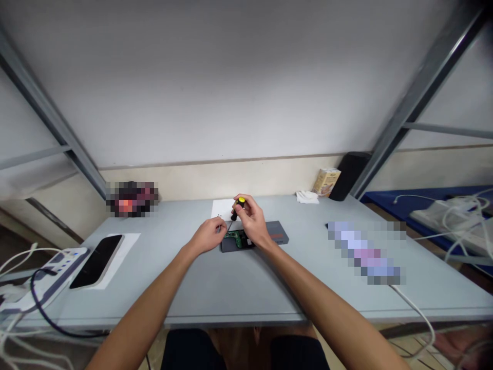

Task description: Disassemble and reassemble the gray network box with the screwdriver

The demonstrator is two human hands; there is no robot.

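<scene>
My right hand (252, 220) is closed around a screwdriver (235, 210) with a black and yellow handle, held nearly upright. Its thin shaft points down at a green circuit board (239, 238), which has a dark part beside it. The board lies on a flat dark grey box (278, 231) in the middle of the desk. At the board's left end, my left hand (210, 235) has its fingers pinched together near the screwdriver's shaft. Whatever is between those fingers is too small to make out. Behind them, a white paper sheet (221, 205) carries a few tiny dark pieces.
On the grey desk (231, 293), a phone (98, 261) rests on paper at left, beside a power strip (63, 270) with cables. A carton (326, 182), crumpled tissue (307, 197) and black cylinder (350, 174) stand at back right. A blurred-out item (364, 252) lies at right.
</scene>
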